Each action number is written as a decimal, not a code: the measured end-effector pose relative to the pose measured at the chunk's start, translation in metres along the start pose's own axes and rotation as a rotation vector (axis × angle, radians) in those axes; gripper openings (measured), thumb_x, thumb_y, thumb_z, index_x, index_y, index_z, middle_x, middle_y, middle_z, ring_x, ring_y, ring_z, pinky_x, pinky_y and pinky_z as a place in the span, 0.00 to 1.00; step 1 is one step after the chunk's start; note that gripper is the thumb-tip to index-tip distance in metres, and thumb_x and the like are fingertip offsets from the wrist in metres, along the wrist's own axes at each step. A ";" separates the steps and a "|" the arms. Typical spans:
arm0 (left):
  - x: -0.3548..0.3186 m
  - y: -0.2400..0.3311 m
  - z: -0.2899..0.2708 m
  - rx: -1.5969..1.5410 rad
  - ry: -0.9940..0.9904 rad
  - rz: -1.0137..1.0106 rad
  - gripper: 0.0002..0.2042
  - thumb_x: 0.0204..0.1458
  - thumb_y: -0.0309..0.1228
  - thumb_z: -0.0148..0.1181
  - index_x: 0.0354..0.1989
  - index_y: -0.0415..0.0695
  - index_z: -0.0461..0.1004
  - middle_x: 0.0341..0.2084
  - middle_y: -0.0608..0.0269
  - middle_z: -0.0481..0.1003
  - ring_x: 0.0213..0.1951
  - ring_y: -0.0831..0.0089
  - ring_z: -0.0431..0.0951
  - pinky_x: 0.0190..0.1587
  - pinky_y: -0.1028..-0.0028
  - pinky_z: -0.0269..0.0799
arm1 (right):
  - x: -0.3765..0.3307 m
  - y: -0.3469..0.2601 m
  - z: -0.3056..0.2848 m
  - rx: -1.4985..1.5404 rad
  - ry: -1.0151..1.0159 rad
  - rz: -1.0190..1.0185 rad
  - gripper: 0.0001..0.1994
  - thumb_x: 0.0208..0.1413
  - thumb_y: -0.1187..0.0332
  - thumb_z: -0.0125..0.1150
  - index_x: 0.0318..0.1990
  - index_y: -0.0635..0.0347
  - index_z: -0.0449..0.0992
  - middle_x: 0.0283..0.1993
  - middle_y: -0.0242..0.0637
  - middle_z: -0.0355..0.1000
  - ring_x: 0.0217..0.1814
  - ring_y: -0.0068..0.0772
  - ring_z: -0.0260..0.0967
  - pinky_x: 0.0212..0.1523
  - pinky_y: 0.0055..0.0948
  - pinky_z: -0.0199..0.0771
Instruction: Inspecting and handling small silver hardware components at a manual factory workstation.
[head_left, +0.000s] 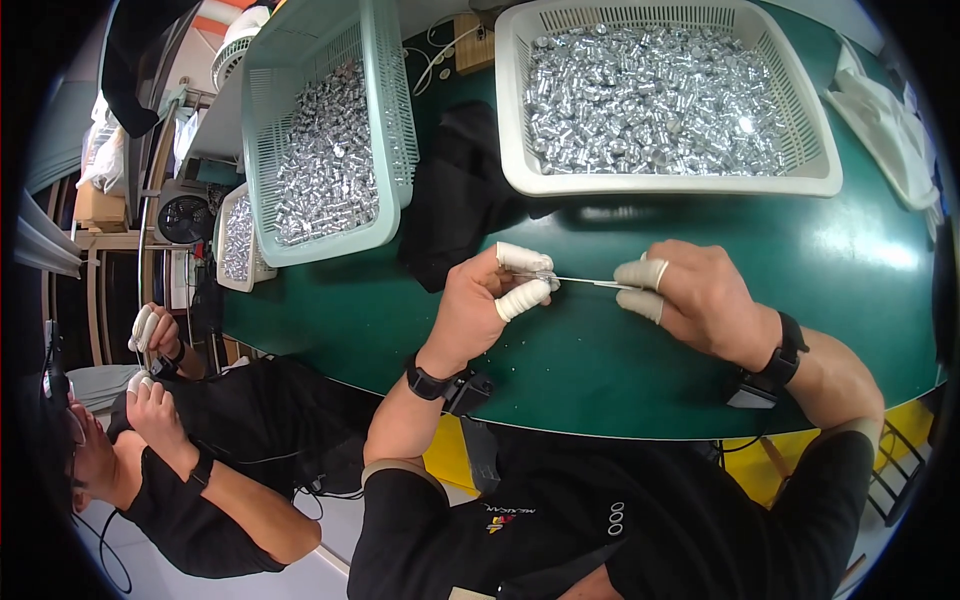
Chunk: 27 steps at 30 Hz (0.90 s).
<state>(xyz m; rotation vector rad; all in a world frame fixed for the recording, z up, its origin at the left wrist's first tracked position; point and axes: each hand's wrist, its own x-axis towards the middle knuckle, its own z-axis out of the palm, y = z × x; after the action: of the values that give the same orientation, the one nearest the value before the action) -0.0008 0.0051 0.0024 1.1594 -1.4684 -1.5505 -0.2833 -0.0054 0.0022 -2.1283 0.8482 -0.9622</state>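
Note:
Over the green table, my left hand (465, 315) pinches a small shiny metal part (549, 281) between fingertips in white finger cots. My right hand (706, 298), also wearing white finger cots, is closed on a thin pale stick (592, 282). The stick reaches left from my right fingertips, and its far end meets the metal part. My left fingers partly hide that part, so I cannot tell whether the stick's tip is inside it or only against it.
Beyond my hands, a white plastic basket (670, 184) holds many small silver metal parts. Left of it stand a pale green basket (385, 215) and a smaller white basket (222, 262) with similar parts. Black cloth (455, 200) lies between the larger baskets. A co-worker (215, 480) sits at left.

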 end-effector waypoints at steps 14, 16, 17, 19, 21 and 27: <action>0.000 -0.003 0.001 -0.048 -0.005 -0.019 0.11 0.55 0.20 0.66 0.45 0.36 0.75 0.39 0.57 0.80 0.41 0.71 0.81 0.45 0.71 0.79 | -0.001 -0.002 0.002 -0.113 0.032 -0.121 0.08 0.61 0.69 0.63 0.37 0.67 0.77 0.28 0.37 0.77 0.27 0.29 0.75 0.27 0.27 0.73; -0.001 -0.004 0.002 -0.028 -0.014 0.001 0.11 0.55 0.20 0.65 0.45 0.37 0.75 0.39 0.57 0.79 0.41 0.71 0.81 0.45 0.71 0.79 | -0.004 0.003 0.007 -0.102 0.017 -0.098 0.08 0.63 0.69 0.61 0.38 0.67 0.77 0.28 0.36 0.77 0.28 0.26 0.75 0.27 0.26 0.73; -0.002 -0.004 0.003 -0.006 -0.020 0.019 0.11 0.55 0.21 0.65 0.45 0.37 0.75 0.39 0.57 0.79 0.41 0.71 0.81 0.45 0.71 0.79 | -0.003 0.004 0.009 -0.088 0.002 -0.076 0.09 0.64 0.68 0.60 0.38 0.68 0.77 0.29 0.35 0.77 0.29 0.23 0.74 0.27 0.24 0.73; -0.003 -0.005 0.004 0.015 -0.026 0.037 0.11 0.55 0.21 0.65 0.46 0.37 0.75 0.39 0.57 0.79 0.41 0.71 0.81 0.45 0.71 0.79 | 0.001 0.000 0.007 -0.074 -0.013 -0.054 0.10 0.65 0.68 0.59 0.39 0.68 0.77 0.29 0.34 0.78 0.30 0.21 0.74 0.28 0.23 0.72; -0.002 -0.004 0.004 0.032 -0.020 0.079 0.11 0.56 0.22 0.65 0.46 0.37 0.74 0.39 0.57 0.79 0.41 0.71 0.81 0.44 0.71 0.79 | 0.004 -0.007 -0.002 0.490 -0.176 0.534 0.10 0.65 0.68 0.59 0.40 0.68 0.77 0.29 0.34 0.77 0.30 0.21 0.75 0.28 0.22 0.72; -0.001 0.000 0.005 -0.091 -0.024 0.078 0.11 0.56 0.24 0.66 0.46 0.38 0.74 0.38 0.57 0.79 0.40 0.71 0.80 0.44 0.72 0.78 | 0.004 -0.017 0.000 0.726 -0.215 0.770 0.09 0.66 0.68 0.59 0.42 0.67 0.77 0.29 0.34 0.77 0.29 0.19 0.73 0.28 0.19 0.73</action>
<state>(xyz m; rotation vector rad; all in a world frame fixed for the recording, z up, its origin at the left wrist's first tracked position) -0.0046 0.0082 0.0025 1.0225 -1.4266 -1.5660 -0.2768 0.0014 0.0167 -1.1103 0.9149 -0.4958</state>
